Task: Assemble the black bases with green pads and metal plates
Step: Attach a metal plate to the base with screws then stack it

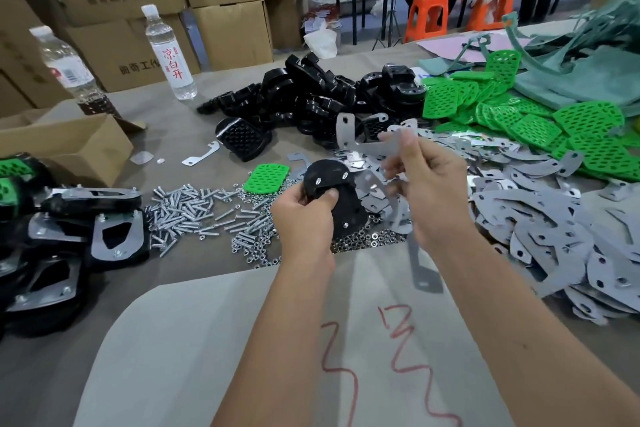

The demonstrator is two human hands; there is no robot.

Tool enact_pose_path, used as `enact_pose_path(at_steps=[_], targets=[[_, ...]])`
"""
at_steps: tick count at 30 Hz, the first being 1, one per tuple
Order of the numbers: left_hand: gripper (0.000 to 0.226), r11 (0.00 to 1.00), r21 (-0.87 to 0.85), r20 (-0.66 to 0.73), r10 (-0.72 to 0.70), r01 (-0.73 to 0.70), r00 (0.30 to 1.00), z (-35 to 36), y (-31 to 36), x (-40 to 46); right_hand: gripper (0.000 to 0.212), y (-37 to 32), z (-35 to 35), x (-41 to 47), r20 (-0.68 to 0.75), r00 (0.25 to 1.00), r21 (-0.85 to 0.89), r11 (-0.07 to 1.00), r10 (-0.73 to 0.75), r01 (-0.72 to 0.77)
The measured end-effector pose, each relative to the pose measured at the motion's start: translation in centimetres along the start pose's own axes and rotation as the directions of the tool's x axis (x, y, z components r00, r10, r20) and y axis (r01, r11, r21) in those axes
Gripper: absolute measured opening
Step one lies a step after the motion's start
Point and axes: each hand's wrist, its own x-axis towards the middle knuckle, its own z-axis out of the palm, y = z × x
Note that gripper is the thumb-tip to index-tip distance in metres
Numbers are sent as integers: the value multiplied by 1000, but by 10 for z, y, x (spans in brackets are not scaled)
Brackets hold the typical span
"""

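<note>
My left hand [304,215] grips a black base [332,191] by its near edge, underside up, with screw ends poking through it. My right hand [429,184] pinches a thin metal plate [367,146], blurred, raised just above and right of the base. Another plate [420,267] hangs below that hand. A loose green pad [266,177] lies left of the base. Black bases [311,97] are heaped behind, green pads [554,125] at the right, and metal plates [554,225] spread across the right side.
Screws [187,211] and nuts [356,242] lie scattered in front of the base. Finished assemblies [69,236] pile at the left beside a cardboard box [69,146]. Two water bottles [169,52] stand at the back. A grey sheet with red marks [242,340] covers the near table.
</note>
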Motion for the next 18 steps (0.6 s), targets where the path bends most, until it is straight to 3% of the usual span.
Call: enact_pose_path(at_steps=[3,6,12,16,18], targets=[[30,991,61,-32,117,-115,993,-1,1,4,24,6,2,-7,100,987,151,978,127,-141],[28,976,105,-40,197,-192,980,-1,1,8,28,7,8,-9,142,971,283,933,190,-224],[24,996,-17,-86,83,-85,993,-5,-1,12,39,7,21,-19,197,958,243,937,206,-252],[24,996,-16,-92,91,-92,992,-6,3,14,7,8,23,-23,156,969,206,953,190,-220],[24,993,-28,-75,111,-113,991,-5,4,13,9,8,24,-27,119,976,178,964,180,-200]])
